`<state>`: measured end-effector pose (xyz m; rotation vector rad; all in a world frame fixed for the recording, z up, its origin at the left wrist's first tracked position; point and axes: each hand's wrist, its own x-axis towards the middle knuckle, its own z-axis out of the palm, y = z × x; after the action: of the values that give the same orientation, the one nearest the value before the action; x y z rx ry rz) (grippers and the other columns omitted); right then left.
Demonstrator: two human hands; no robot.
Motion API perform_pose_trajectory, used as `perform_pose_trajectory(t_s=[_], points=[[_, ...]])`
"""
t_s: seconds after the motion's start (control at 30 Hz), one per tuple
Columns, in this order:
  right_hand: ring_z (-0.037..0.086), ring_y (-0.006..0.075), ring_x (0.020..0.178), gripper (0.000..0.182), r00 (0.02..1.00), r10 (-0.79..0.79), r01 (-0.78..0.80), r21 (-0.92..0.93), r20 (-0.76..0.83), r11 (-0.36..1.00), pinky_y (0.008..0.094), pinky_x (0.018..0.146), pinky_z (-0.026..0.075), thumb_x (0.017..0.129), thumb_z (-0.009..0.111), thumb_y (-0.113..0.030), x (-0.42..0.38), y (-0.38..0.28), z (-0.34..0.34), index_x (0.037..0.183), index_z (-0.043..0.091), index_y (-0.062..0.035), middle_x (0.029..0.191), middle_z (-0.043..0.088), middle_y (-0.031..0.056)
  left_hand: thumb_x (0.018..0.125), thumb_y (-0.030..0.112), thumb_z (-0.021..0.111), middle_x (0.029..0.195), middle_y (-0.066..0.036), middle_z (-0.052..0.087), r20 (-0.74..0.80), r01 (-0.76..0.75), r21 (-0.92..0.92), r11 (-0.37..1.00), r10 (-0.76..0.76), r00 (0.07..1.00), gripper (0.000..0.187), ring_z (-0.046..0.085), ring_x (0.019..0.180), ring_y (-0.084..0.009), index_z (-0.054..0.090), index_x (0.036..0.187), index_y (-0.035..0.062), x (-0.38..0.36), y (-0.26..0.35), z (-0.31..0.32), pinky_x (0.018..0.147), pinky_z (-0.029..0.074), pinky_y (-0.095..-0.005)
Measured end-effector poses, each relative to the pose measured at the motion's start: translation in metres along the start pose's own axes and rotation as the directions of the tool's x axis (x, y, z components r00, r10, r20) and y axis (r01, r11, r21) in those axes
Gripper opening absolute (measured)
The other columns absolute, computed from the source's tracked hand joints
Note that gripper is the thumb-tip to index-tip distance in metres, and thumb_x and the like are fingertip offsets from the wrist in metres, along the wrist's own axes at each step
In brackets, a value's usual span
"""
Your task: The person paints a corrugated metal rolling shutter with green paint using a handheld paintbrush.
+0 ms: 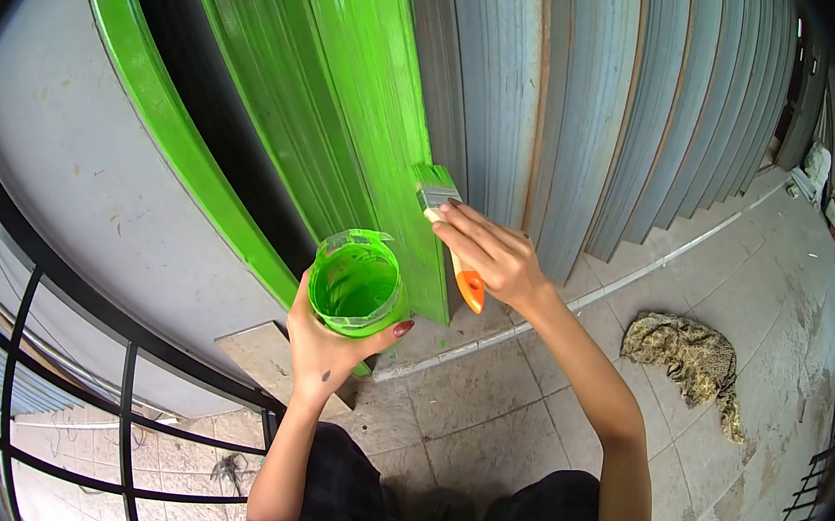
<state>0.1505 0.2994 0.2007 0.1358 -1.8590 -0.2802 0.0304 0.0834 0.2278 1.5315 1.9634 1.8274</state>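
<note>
One brush [441,198], pinched in the right hand [503,266], slants bristles-first past its fingers to the green slat [378,96]; left hand [326,357] cups the jar [359,326].

Glossy green paint, matt metal panels [499,88]

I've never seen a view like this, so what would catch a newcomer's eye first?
The bright green paint on the metal slats at upper left, against bare gray ones on the right. Then the open jar in the left hand and the brush in the right, its bristles green.
</note>
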Motion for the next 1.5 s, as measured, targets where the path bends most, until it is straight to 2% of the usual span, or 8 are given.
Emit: perform_pose_trajectory(t_s=[0.2,0.3,0.5,0.93,1.13,1.23,1.43,1.5], points=[[0.068,0.0214,0.101,0.023,0.882,0.008,-0.066,0.106,0.471,0.992,0.0294,0.074,0.062,0.08,0.068,-0.006,-0.136,-0.037,0.032,0.102,0.065,-0.0047,0.112,0.068,0.0091,0.058,0.02,0.093,0.107,-0.011,0.067,0.012,0.003,-0.018,1.0,-0.003,1.0,0.073,0.065,0.098,-0.0179,0.055,0.116,-0.0037,0.0,0.002,-0.001,0.092,0.05,-0.0326],[0.068,0.0192,0.102,0.026,0.85,-0.027,-0.052,0.135,0.526,0.99,0.0295,0.072,0.062,0.08,0.068,-0.006,-0.148,-0.032,0.036,0.106,0.064,-0.0051,0.112,0.069,0.0083,0.058,0.02,0.092,0.107,-0.011,0.067,0.022,-0.001,-0.004,1.0,0.001,1.0,0.072,0.065,0.098,-0.0179,0.055,0.115,-0.0036,-0.002,0.001,-0.001,0.091,0.05,-0.0328],[0.067,0.0211,0.104,0.025,0.998,0.059,-0.058,0.026,-0.007,0.998,0.0294,0.085,0.06,0.078,0.07,-0.006,-0.046,-0.006,0.006,0.103,0.068,-0.0069,0.112,0.068,0.0062,0.058,0.019,0.093,0.106,-0.011,0.067,0.036,0.028,0.03,0.999,-0.029,0.999,0.071,0.065,0.097,-0.0179,0.055,0.115,-0.0032,-0.001,-0.002,0.001,0.091,0.05,-0.0326],[0.068,0.0192,0.101,0.027,0.868,0.018,-0.104,0.146,0.497,0.984,0.0266,0.078,0.061,0.08,0.07,-0.01,-0.219,-0.046,0.05,0.106,0.064,-0.0081,0.114,0.068,0.0079,0.058,0.017,0.092,0.108,-0.011,0.066,0.096,0.07,0.036,0.997,-0.073,0.993,0.073,0.064,0.098,-0.018,0.055,0.118,-0.0028,-0.002,-0.008,0.003,0.091,0.05,-0.0329],[0.068,0.0197,0.102,0.031,0.992,0.124,-0.123,0.046,-0.009,0.991,0.0272,0.081,0.061,0.078,0.072,-0.009,-0.128,-0.026,0.032,0.108,0.065,-0.009,0.114,0.068,0.0068,0.057,0.014,0.091,0.108,-0.011,0.065,0.115,0.14,0.043,0.989,-0.144,0.983,0.073,0.064,0.097,-0.0186,0.056,0.119,-0.0041,-0.004,-0.007,0.005,0.09,0.052,-0.0342],[0.067,0.0203,0.103,0.028,0.992,0.124,-0.125,0.046,0.031,0.991,0.0268,0.082,0.061,0.079,0.071,-0.009,-0.157,-0.042,0.045,0.107,0.065,-0.0081,0.115,0.067,0.0072,0.057,0.015,0.092,0.107,-0.011,0.065,0.114,0.166,0.056,0.985,-0.171,0.979,0.072,0.064,0.096,-0.0183,0.057,0.117,-0.0041,-0.004,-0.006,0.007,0.089,0.052,-0.0334],[0.067,0.0213,0.104,0.027,0.792,0.087,-0.232,0.166,0.604,0.959,0.0277,0.08,0.061,0.081,0.069,-0.01,-0.256,-0.074,0.062,0.107,0.063,-0.0063,0.118,0.065,0.0075,0.057,0.013,0.091,0.102,-0.01,0.067,0.103,0.18,0.094,0.979,-0.189,0.977,0.069,0.065,0.091,-0.0182,0.058,0.115,-0.0041,-0.007,-0.005,0.007,0.085,0.053,-0.0324],[0.066,0.0216,0.105,0.029,0.845,0.071,-0.179,0.156,0.529,0.972,0.0277,0.079,0.062,0.081,0.07,-0.01,-0.254,-0.07,0.068,0.108,0.063,-0.0058,0.118,0.065,0.0078,0.057,0.011,0.09,0.1,-0.01,0.067,0.11,0.16,0.094,0.983,-0.17,0.979,0.067,0.065,0.089,-0.0183,0.059,0.114,-0.0043,-0.005,-0.004,0.008,0.084,0.053,-0.0324]])
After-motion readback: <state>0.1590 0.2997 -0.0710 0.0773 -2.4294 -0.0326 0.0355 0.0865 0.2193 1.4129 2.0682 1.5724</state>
